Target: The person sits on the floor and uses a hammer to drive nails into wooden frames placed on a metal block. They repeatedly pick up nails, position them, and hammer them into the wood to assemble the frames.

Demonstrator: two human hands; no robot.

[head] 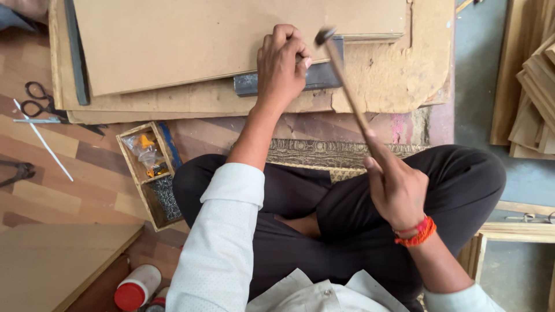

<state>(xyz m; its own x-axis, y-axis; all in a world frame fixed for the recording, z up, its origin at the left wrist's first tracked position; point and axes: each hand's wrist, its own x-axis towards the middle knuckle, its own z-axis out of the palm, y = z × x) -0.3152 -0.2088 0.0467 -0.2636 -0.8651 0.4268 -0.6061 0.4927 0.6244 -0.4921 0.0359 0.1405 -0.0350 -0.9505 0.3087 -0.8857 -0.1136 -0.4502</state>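
The right hand (pixel 399 188) is closed around the wooden handle of a hammer (pixel 346 81), index finger laid along the shaft. The handle runs up and away from that grip to the small dark head, which is blurred and sits just beside the fingertips of the left hand (pixel 281 66). The left hand rests knuckles-up on the near edge of a large brown hardboard sheet (pixel 231 40), its thumb and fingers pinched together at that edge; whatever they pinch is too small to make out. Directly under this hand, a dark metal block (pixel 318 78) pokes out from beneath the sheet, lying on a rougher, chipped board (pixel 399 75) below.

Toward the person from the left hand, a patterned gold frame moulding (pixel 329 153) lies across the crossed legs in dark trousers. Left of the left forearm sits a small wooden tray (pixel 151 173) of two compartments, one with a plastic bag of yellow bits, the other with a heap of small dark nails. Farther left lie black scissors (pixel 37 101) and a thin white stick (pixel 43 141). A red-capped white bottle (pixel 136 287) stands near the left elbow. Beyond the right hand, well apart, a stack of wooden strips (pixel 535 98) leans.

Everything rests on a floor of wood-look planks, grey concrete on the right side.
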